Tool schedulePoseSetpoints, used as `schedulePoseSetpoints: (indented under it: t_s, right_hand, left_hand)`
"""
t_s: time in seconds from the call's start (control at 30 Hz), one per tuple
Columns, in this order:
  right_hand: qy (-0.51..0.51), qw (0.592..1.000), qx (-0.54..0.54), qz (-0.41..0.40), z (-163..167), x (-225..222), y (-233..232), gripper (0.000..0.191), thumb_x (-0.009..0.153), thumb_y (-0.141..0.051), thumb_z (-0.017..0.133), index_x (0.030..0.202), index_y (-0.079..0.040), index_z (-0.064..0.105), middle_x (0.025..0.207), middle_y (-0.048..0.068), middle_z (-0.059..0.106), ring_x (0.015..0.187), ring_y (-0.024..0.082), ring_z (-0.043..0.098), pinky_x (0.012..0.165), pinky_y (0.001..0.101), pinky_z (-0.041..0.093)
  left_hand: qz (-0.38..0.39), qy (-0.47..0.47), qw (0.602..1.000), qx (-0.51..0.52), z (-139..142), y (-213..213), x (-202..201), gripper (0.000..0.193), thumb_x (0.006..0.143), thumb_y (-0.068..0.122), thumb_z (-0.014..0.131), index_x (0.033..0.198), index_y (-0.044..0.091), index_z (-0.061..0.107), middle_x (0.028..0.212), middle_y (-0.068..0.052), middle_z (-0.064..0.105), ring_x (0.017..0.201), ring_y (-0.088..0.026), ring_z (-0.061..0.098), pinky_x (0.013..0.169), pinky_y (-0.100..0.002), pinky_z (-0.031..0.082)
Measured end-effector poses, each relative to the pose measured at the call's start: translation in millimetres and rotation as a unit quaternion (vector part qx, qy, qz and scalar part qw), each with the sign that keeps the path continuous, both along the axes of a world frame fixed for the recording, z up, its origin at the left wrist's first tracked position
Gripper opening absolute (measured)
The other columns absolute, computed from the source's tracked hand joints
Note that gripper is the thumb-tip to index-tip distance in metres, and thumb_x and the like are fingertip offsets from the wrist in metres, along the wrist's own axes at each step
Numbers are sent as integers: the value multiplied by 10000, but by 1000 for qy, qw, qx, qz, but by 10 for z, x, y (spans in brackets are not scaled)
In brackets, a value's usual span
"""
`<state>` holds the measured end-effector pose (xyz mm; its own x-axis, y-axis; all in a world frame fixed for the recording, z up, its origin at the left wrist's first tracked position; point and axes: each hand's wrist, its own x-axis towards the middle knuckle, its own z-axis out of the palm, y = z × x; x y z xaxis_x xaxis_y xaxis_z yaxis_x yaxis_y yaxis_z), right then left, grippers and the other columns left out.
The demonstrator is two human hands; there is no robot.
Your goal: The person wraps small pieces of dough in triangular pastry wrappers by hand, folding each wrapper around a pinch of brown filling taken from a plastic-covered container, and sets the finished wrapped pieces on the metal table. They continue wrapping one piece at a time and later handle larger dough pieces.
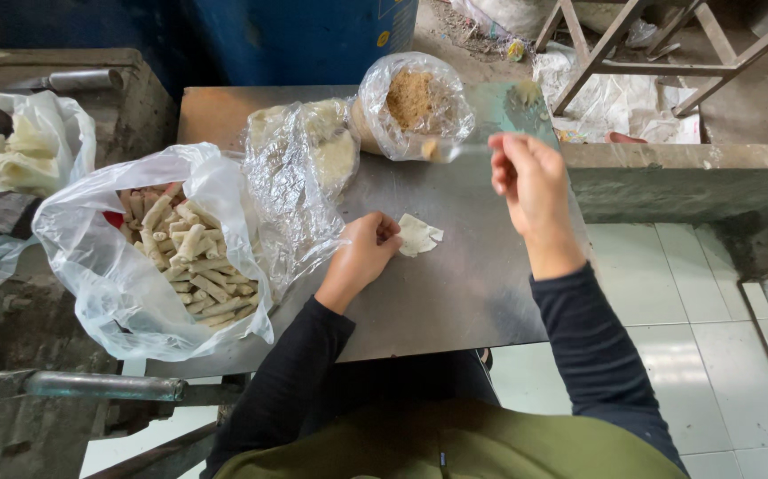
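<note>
My left hand [364,251] rests on the metal table [455,293], fingers curled onto the edge of a small pale wrapper sheet [419,235] lying flat. My right hand [530,182] is raised above the table to the right, fingers pinched on the handle of a spoon [455,151] whose blurred bowl carries a bit of brown filling near the filling bag. A clear bag of brown filling [412,102] stands at the far edge. Beside it, a clear bag holds a stack of pale wrappers [330,151].
A large white plastic bag [135,284] full of several rolled sticks sits at the table's left. Another bag with pale sheets [29,151] lies on the ledge at far left. A blue drum [313,35] stands behind; a metal frame [650,44] at top right; tiled floor right.
</note>
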<state>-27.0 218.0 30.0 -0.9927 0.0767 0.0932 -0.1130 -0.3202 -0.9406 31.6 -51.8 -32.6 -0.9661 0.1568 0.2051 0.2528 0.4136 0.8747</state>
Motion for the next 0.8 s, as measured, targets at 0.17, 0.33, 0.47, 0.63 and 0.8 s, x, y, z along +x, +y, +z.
schedulePoseSetpoints:
  t_s: [0.17, 0.33, 0.47, 0.63, 0.8]
  right_hand:
    - [-69, 996, 57, 17, -448, 525, -73, 201, 1050, -151, 597, 1050, 12, 715, 820, 27, 649, 654, 68, 563, 560, 222, 454]
    - [-29, 990, 136, 15, -609, 815, -260, 197, 1049, -143, 602, 1085, 7, 724, 872, 26, 672, 720, 74, 592, 623, 229, 500]
    - [51, 972, 228, 1, -552, 1040, -377, 158, 1061, -87, 604, 1112, -9, 732, 916, 30, 682, 776, 80, 606, 682, 232, 527]
    - [193, 926, 325, 14, -422, 1235, -418, 186, 1022, 58, 592, 1134, -20, 718, 1014, 50, 676, 809, 101, 632, 728, 245, 553]
    - [260, 870, 418, 9, -363, 1349, -400, 311, 924, 141, 605, 1156, -33, 716, 1033, 78, 686, 871, 137, 705, 754, 257, 577]
  left_hand:
    - [14, -103, 995, 10, 54, 10, 34, 191, 884, 124, 700, 1004, -23, 721, 823, -109, 750, 723, -192, 726, 687, -326, 564]
    - [15, -81, 996, 26, 74, -27, 38, 227, 839, 61, 684, 1045, -33, 686, 838, -114, 736, 742, -196, 726, 681, -322, 572]
    - [27, -87, 995, 28, 50, -39, 52, 247, 837, 66, 684, 1064, -29, 670, 838, -116, 739, 746, -202, 727, 678, -329, 570]
    - [32, -67, 997, 32, 1, -27, 55, 270, 838, 85, 695, 1086, -16, 661, 842, -122, 741, 754, -211, 732, 682, -333, 573]
    - [39, -51, 998, 17, 41, -22, 68, 285, 831, 118, 727, 1078, -9, 665, 845, -124, 745, 757, -224, 733, 679, -342, 570]
